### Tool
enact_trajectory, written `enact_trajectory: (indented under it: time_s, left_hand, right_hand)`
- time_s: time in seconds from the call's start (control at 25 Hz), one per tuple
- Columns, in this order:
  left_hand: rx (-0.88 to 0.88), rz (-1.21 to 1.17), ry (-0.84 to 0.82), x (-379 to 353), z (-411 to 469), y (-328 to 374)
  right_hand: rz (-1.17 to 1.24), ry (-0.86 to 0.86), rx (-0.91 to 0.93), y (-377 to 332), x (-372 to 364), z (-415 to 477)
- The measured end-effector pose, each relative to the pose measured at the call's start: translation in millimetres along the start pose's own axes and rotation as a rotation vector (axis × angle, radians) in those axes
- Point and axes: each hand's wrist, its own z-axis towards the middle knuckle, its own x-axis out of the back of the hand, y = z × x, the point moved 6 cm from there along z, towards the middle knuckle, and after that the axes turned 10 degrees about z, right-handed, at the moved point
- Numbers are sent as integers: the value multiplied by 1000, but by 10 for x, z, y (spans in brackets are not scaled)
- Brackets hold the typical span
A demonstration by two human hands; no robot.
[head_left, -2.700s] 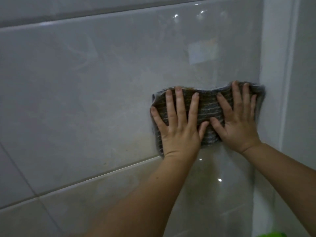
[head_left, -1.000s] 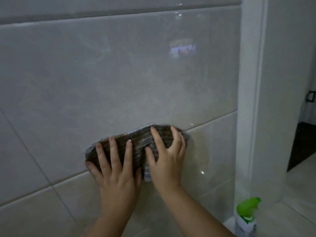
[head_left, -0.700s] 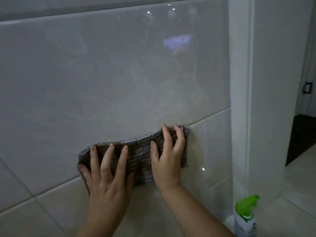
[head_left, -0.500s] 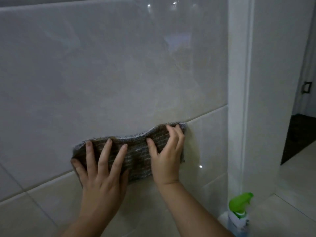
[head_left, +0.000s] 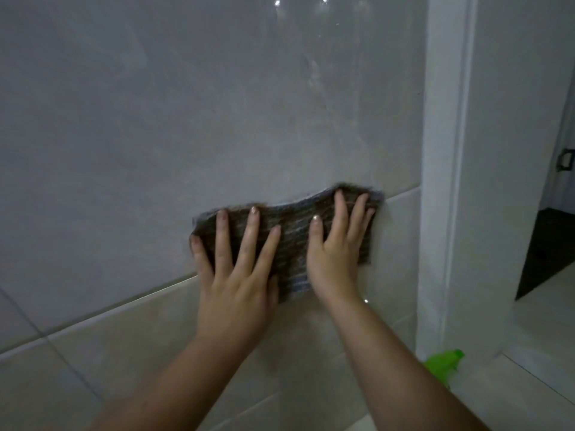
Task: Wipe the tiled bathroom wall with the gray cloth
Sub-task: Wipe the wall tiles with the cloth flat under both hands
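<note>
The gray cloth (head_left: 294, 241) is spread flat against the glossy tiled wall (head_left: 174, 126), just above a horizontal grout line. My left hand (head_left: 239, 275) presses flat on the cloth's left half with fingers spread. My right hand (head_left: 336, 253) presses flat on its right half, fingers pointing up. Both palms pin the cloth to the tile, and its lower middle part hangs between my wrists. The cloth's right edge lies close to the wall's corner.
A white vertical corner trim (head_left: 441, 181) bounds the wall on the right. Beyond it a dark doorway (head_left: 550, 231) opens. A spray bottle with a green trigger head (head_left: 441, 367) stands on the floor at the foot of the trim.
Both hands have slid the cloth to the right along the wall, toward the corner trim, after an earlier sweep down and left. The view has shifted with them.
</note>
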Motion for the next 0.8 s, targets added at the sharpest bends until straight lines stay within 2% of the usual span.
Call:
enact_trajectory:
  time_s: [0.2,0.4,0.64,0.8]
  left_hand:
    - [104,-7,38,-31,450,183]
    - [116,32,5,-293,255,471]
    - [45,0,-114,-611,-494,721]
    - [6,-22,-158,-428,-786,481]
  right_hand:
    - [-72,-69,54,7,187,471]
    - [-265,-28,128,338,261,465]
    - [-288,6,-35,1043,254,-291]
    - [-192,-46,-136,930,128,-569]
